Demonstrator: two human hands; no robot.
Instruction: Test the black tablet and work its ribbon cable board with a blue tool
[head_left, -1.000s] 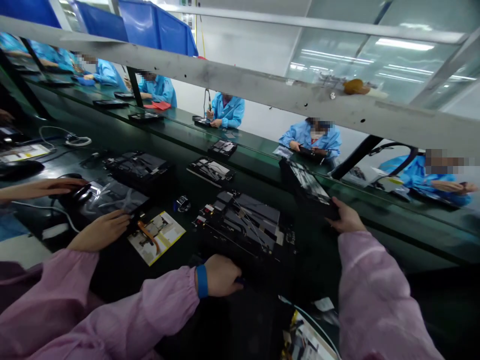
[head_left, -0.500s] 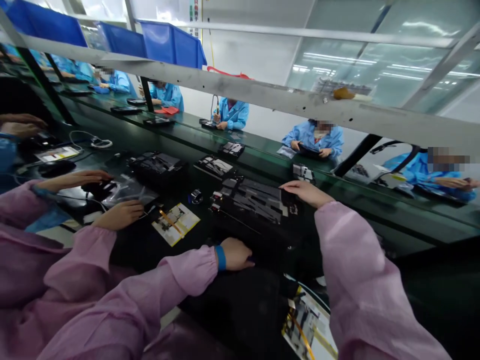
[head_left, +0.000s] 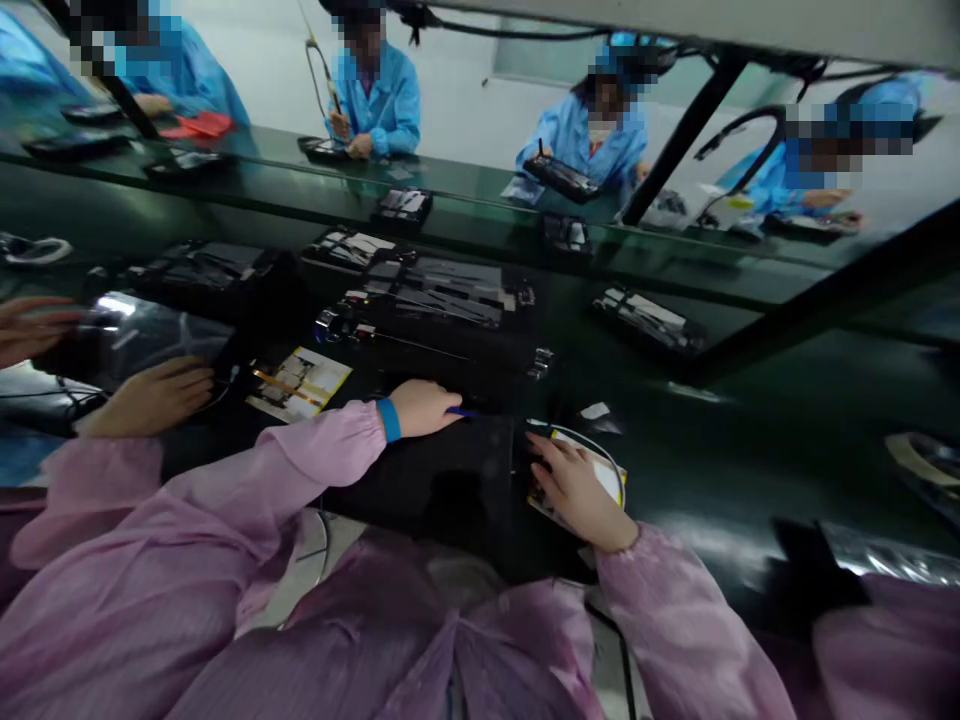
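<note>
My left hand (head_left: 424, 407), with a teal band at the wrist, is closed round a thin blue stick (head_left: 471, 412) at the far edge of a dark flat panel (head_left: 442, 470). Most of the stick is hidden by the fingers. To the right of that panel, my right hand (head_left: 576, 480) has its fingers apart and slightly bent, over a printed card (head_left: 609, 472) with yellow edging. A thin pale cable (head_left: 611, 450) curves past this hand. Beyond both hands lies a stack of dark parts with grey strips (head_left: 442, 290).
A co-worker's hands (head_left: 150, 395) handle a clear plastic bag (head_left: 161, 335) at left. Another printed card (head_left: 307, 385) lies between us. Device assemblies (head_left: 649, 320) sit along the dark green bench. A black post (head_left: 810, 310) slants at right. Several people in blue work opposite.
My right hand has come back from the stacked parts to the near printed card. My left hand stays by the panel, the blue stick now showing more. The camera view has turned right and down.
</note>
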